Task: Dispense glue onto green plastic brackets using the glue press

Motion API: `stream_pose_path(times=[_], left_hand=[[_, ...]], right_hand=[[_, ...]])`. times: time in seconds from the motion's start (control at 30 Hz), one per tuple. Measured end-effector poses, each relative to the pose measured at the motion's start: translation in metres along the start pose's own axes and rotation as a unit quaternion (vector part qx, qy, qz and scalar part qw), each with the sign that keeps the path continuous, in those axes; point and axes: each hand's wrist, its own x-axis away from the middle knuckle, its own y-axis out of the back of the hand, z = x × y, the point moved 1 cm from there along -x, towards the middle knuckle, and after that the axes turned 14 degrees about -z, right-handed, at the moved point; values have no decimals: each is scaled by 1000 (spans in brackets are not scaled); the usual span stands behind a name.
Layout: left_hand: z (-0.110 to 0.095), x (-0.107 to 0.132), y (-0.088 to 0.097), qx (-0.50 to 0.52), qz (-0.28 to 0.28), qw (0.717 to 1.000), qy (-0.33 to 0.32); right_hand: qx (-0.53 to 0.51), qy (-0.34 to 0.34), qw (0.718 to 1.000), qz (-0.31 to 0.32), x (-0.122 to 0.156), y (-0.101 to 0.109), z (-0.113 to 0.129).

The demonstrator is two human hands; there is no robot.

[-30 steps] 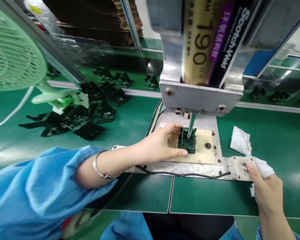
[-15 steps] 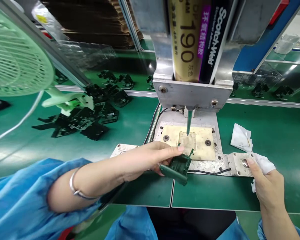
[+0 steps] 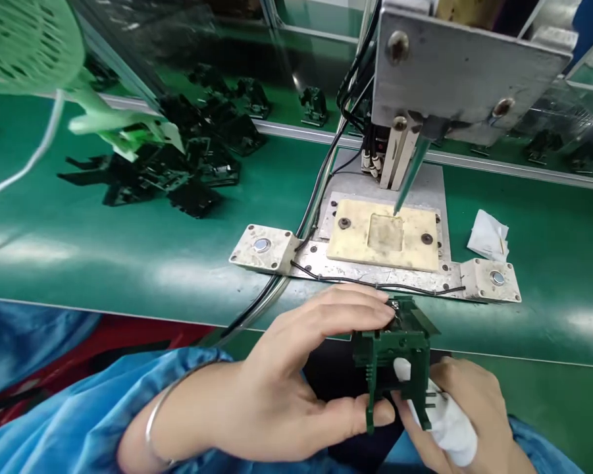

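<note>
My left hand [image 3: 296,382] grips a dark green plastic bracket [image 3: 399,342] between thumb and fingers, just in front of the table edge. The bracket is tilted, with its prongs pointing down. In my right hand [image 3: 474,395] is a crumpled white wipe [image 3: 449,424], its tip reaching in between the bracket's prongs. Part of my right fingers is hidden behind the bracket and wipe. Beyond my hands stands a glue dispenser [image 3: 468,79], its thin nozzle [image 3: 412,174] ending over the cream fixture plate [image 3: 348,245], which has a square recess.
Two button boxes, a left one [image 3: 261,249] and a right one [image 3: 493,280], flank the fixture. A folded white wipe [image 3: 488,236] lies at right. Several dark brackets [image 3: 162,171] are heaped at left beside a green fan [image 3: 29,46]. Black cables [image 3: 320,191] run past the fixture.
My left hand has brought the bracket away from the fixture towards me and turned it. My right hand has left the right button box, bringing its wipe to the bracket. The view has shifted.
</note>
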Motion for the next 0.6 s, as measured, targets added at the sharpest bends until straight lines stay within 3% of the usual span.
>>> stream_pose_path(times=[0.13,0.23,0.37,0.47,0.53,0.6], left_hand=[[-5,-6,1,-12,23,999,-34],[-6,-6,0,-21,21,999,-46],[-6,-1,-1,-27,-1,1000,9],[-3,2,4,-46,-1,997,66],[4,-4,17,-66,-19,994,90],[18,-23,39,-77,-73,988,113]], right_hand=[[26,33,998,-41,-8,-11,9],[49,36,998,-34,-12,-15,11],[35,40,998,-30,-20,-14,7],[69,16,995,-71,-10,-1,-15],[165,-47,970,-169,6,14,-44],[265,-200,900,-282,22,31,-80]])
